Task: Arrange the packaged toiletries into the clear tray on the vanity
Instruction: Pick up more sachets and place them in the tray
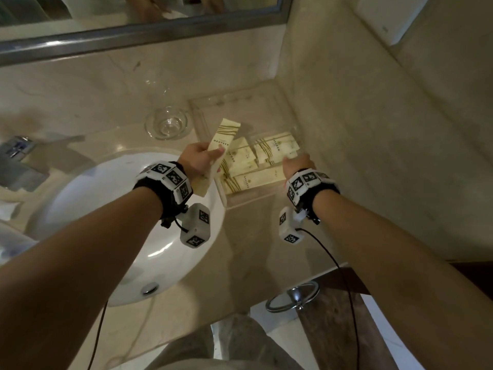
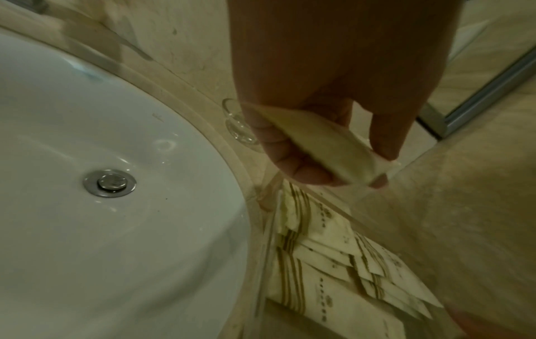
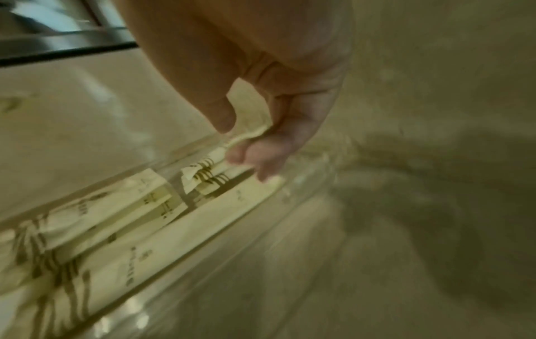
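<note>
A clear tray (image 1: 205,121) stands on the beige vanity against the right wall, with several cream packets (image 1: 253,161) striped in brown lying in its near half. My left hand (image 1: 198,158) grips a long cream packet (image 1: 221,145) over the tray's left rim; in the left wrist view the fingers (image 2: 293,158) curl round that packet (image 2: 327,144). My right hand (image 1: 297,162) reaches into the tray's right side. In the right wrist view its thumb and fingers (image 3: 249,151) pinch the edge of a packet (image 3: 252,128) above the others (image 3: 162,234).
A white sink basin (image 1: 112,209) lies left of the tray, with its drain (image 2: 109,182) and a chrome tap (image 1: 16,153). A small glass dish (image 1: 168,124) stands behind the basin. A mirror (image 1: 133,28) runs along the back; a chrome ring (image 1: 293,297) hangs below the counter edge.
</note>
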Demonstrator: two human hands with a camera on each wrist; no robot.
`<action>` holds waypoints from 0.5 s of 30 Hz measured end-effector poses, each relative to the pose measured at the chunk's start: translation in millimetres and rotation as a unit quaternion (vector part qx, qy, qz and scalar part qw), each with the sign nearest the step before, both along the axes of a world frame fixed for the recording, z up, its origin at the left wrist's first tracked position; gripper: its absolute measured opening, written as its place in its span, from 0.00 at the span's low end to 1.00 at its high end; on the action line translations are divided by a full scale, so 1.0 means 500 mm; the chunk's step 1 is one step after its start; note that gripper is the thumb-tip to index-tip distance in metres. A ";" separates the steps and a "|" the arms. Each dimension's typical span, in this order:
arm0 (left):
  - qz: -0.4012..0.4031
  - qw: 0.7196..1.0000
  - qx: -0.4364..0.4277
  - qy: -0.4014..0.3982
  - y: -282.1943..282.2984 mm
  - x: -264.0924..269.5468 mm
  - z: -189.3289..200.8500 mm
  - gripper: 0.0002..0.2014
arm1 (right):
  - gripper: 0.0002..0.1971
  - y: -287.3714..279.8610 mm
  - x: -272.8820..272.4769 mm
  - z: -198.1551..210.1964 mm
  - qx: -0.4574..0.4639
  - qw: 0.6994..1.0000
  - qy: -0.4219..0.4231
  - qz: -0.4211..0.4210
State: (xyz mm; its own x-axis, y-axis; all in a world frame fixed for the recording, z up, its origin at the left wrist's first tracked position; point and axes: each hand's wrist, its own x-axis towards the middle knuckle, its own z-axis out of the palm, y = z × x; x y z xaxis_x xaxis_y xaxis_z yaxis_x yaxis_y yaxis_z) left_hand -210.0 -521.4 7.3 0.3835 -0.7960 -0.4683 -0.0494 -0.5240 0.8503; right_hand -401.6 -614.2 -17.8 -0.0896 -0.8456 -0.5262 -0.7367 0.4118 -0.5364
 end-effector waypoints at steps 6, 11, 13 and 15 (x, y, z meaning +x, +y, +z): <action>-0.002 0.995 -0.047 0.088 -0.023 -0.030 0.023 0.16 | 0.32 0.006 0.002 0.048 0.032 0.994 -0.091 0.053; 0.076 0.980 -0.095 0.157 -0.048 -0.059 0.030 0.15 | 0.20 0.043 -0.003 0.077 0.147 0.936 -0.269 0.172; 0.092 0.973 -0.111 0.178 -0.055 -0.072 0.033 0.14 | 0.17 0.048 -0.005 0.077 0.167 0.920 -0.301 0.187; 0.087 0.971 -0.122 0.187 -0.057 -0.083 0.036 0.14 | 0.17 0.052 -0.003 0.079 0.176 0.916 -0.308 0.187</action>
